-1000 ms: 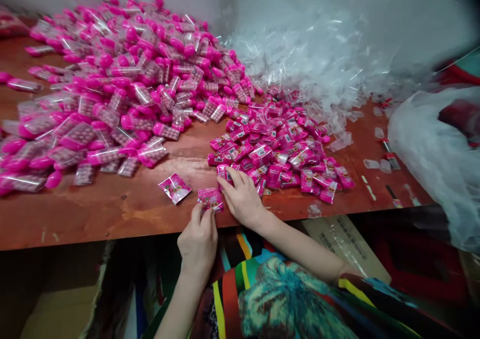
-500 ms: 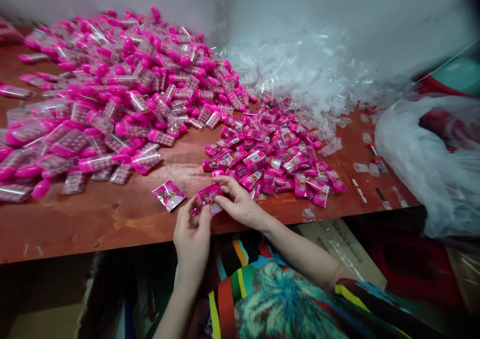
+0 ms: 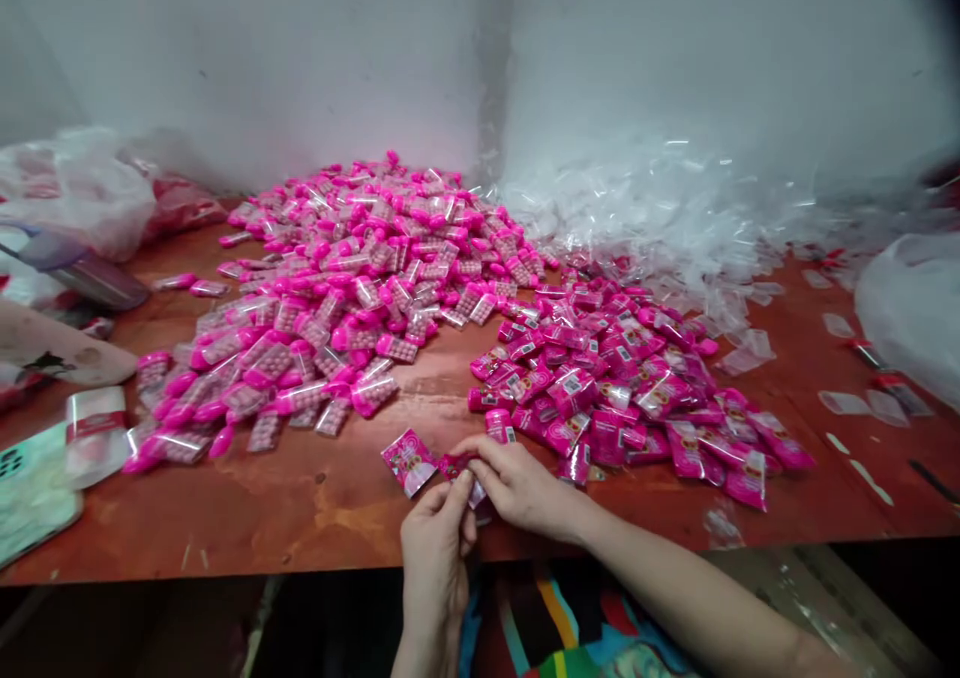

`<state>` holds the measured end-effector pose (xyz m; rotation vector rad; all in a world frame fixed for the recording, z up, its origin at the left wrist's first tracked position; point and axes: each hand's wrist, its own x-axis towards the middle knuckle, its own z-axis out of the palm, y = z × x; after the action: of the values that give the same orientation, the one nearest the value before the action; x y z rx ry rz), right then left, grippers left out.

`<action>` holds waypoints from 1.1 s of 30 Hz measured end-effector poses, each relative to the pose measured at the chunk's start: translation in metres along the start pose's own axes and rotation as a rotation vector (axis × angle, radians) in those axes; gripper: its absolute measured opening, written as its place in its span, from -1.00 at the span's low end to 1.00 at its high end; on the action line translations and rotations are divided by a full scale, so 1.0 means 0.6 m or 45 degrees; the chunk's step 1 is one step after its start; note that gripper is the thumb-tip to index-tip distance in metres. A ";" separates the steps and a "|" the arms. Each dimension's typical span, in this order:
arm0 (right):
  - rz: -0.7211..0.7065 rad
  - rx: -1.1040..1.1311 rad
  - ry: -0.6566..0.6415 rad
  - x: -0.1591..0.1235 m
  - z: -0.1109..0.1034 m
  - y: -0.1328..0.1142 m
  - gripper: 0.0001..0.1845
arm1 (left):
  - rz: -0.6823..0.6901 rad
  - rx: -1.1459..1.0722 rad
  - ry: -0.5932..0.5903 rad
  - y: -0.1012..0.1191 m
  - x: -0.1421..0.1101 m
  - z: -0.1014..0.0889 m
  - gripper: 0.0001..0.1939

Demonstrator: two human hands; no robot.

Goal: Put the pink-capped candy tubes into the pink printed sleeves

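Observation:
My left hand (image 3: pixel 439 543) and my right hand (image 3: pixel 521 486) meet near the table's front edge. Both are closed on one small pink printed packet (image 3: pixel 453 466), its lower part mostly hidden by the fingers. Just left of it, a flat pink packet (image 3: pixel 410 461) lies on the wood. Beyond my right hand spreads a heap of filled, wrapped pink packets (image 3: pixel 611 383). Farther back on the left rises a large pile of clear containers with bright pink caps (image 3: pixel 375 268), with round pale-pink pieces inside.
Clear plastic pieces (image 3: pixel 660 203) are heaped against the wall at the back right. A white plastic bag (image 3: pixel 919 308) stands at the right. On the left are a mint phone-like item (image 3: pixel 37 498), a small clear container (image 3: pixel 97 433) and a purple-lidded cup (image 3: pixel 86 268).
The head view has tilted up and turned left, bringing the left end of the table into sight. My hands have drawn closer together on the packet, fingers now nearly touching.

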<state>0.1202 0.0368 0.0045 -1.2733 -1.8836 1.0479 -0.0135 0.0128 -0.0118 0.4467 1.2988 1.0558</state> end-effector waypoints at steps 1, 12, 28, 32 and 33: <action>-0.015 -0.026 -0.084 0.009 -0.003 -0.003 -0.70 | -0.004 -0.020 0.015 0.003 0.000 -0.007 -0.53; -0.265 -0.777 -0.028 0.268 0.077 -0.029 -0.64 | -0.079 -0.105 0.110 0.013 -0.023 -0.023 -0.50; 0.478 1.212 0.141 -0.016 -0.042 0.038 -0.60 | -0.094 -0.160 -0.083 0.007 -0.016 0.022 -0.62; 0.410 1.227 0.212 -0.073 -0.047 0.054 -0.57 | 0.132 0.073 -0.014 -0.014 -0.016 0.036 -0.62; 0.366 1.217 0.224 -0.084 -0.047 0.059 -0.56 | 0.229 0.204 0.020 -0.019 -0.016 0.036 -0.62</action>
<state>0.1758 0.0047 -0.0157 -0.9919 -0.8456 1.6369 0.0117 0.0053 -0.0094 0.6879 1.3826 1.1095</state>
